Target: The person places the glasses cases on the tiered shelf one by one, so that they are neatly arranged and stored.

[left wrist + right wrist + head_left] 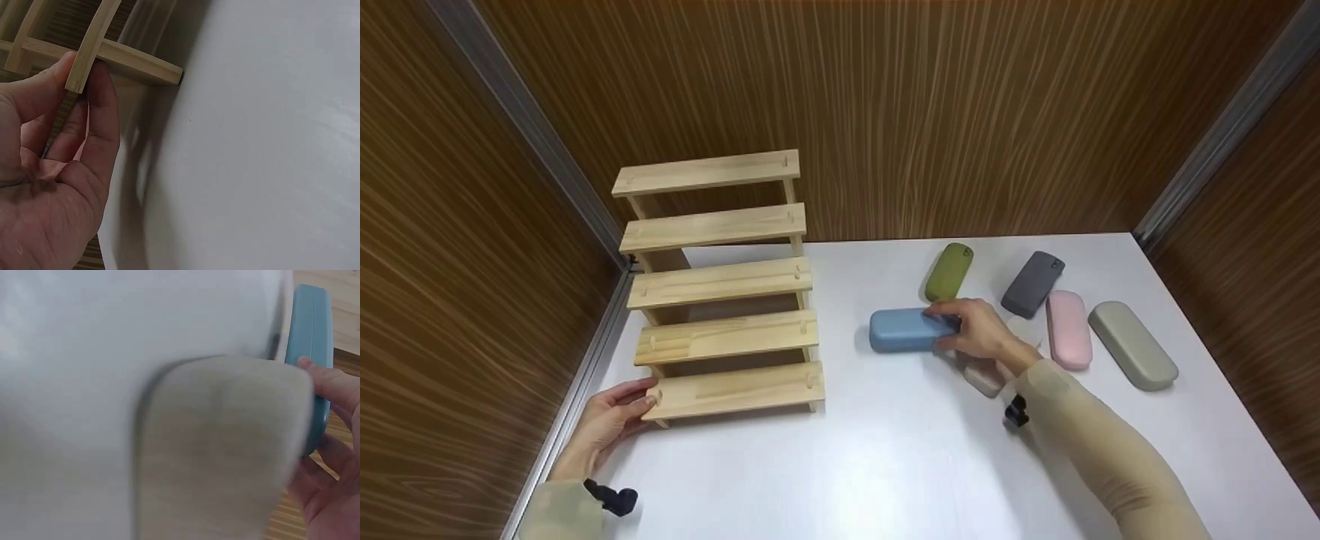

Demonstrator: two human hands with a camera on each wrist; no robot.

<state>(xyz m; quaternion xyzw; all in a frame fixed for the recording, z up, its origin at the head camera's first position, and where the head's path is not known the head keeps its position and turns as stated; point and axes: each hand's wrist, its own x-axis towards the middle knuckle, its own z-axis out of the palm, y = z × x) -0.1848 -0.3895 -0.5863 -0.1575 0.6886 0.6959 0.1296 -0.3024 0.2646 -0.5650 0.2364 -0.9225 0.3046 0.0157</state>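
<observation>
My right hand grips one end of a blue glasses case, thumb on one side and fingers on the other. The right wrist view also shows the blue case in that hand. On the left, a stepped wooden rack has several narrow shelves. My left hand holds the left end of its lowest shelf. In the left wrist view, the thumb and fingers of that hand pinch the shelf's end.
Green, dark grey, pink and grey-green cases lie on the white table. A beige case is partly hidden under my right wrist. Wood-grain panels enclose the back and sides.
</observation>
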